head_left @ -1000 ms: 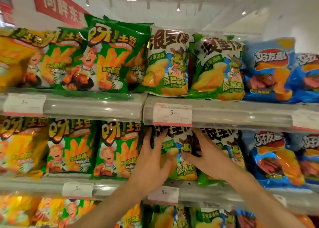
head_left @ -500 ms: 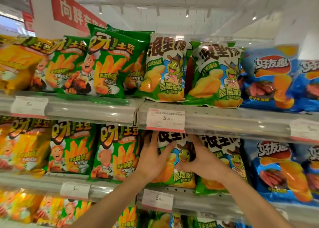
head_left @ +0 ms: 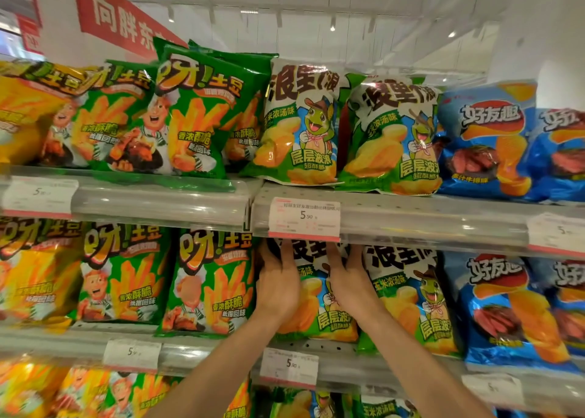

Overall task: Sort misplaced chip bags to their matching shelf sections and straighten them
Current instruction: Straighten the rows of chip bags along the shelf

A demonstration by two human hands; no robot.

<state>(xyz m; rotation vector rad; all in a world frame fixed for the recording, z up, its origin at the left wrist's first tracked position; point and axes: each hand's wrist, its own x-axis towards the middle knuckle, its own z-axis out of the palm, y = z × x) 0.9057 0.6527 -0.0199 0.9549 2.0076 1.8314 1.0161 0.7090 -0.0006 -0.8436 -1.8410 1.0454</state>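
Observation:
A white and green chip bag with a cartoon frog (head_left: 319,313) stands on the middle shelf (head_left: 316,348). My left hand (head_left: 278,283) holds its upper left edge and my right hand (head_left: 348,280) holds its upper right edge, thumbs on the front. My fingertips reach up under the upper shelf's rail and are partly hidden. A second frog bag (head_left: 418,300) stands right beside it, touching my right hand. Two more frog bags (head_left: 300,123) stand on the upper shelf, directly above.
Green fries bags (head_left: 205,278) fill the middle shelf to the left, yellow ones (head_left: 28,275) further left, blue bags (head_left: 506,307) to the right. The upper shelf holds the same order. Its rail (head_left: 411,224) with a price label (head_left: 304,218) overhangs my fingers.
Both hands have slid up the frog bag to its top, just beneath the upper shelf's rail. The view has tilted up and moved closer.

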